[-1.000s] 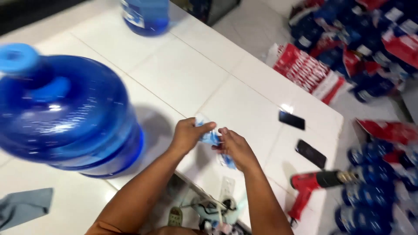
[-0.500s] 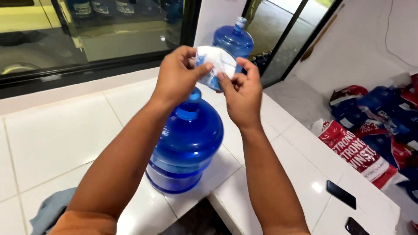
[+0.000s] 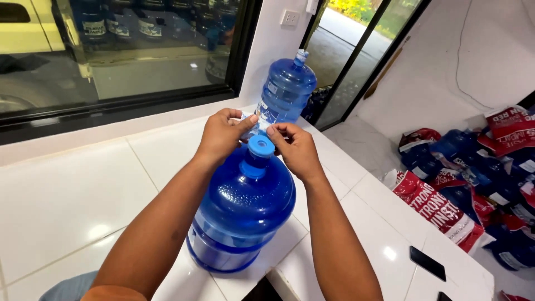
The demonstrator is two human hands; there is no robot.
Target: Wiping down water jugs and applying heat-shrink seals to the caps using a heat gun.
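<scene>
Seal wrap [image 3: 262, 121], a small clear-and-white plastic piece, sits pinched between both hands right above the cap [image 3: 261, 146] of the near jug [image 3: 243, 209]. Left hand [image 3: 223, 134] has its grip clamped on the wrap's 9 o'clock side, right hand [image 3: 295, 147] clamped on the 3 o'clock side, fingertips nearly meeting over the cap. Can't tell if the wrap actually touches the cap yet.

Near jug is a big translucent blue water bottle, upright, with a lighter blue round cap, standing at about the middle of the white tiled worktop [image 3: 83, 195]. Its base is close to the worktop's front edge at 6 o'clock, where there's a notch-like corner, so not much slack on that side. Loads of bare tile out toward 9 o'clock.

Second jug [image 3: 285, 92], same blue, stands at 12 o'clock behind the hands, near the window [image 3: 122, 50] and doorway. Black phone [image 3: 427, 263] lies at 4 o'clock near the worktop's far edge. Red and blue bags [image 3: 446, 209] are piled on the floor at 3 o'clock. Grey cloth [image 3: 67, 287] peeks in at 7 o'clock.
</scene>
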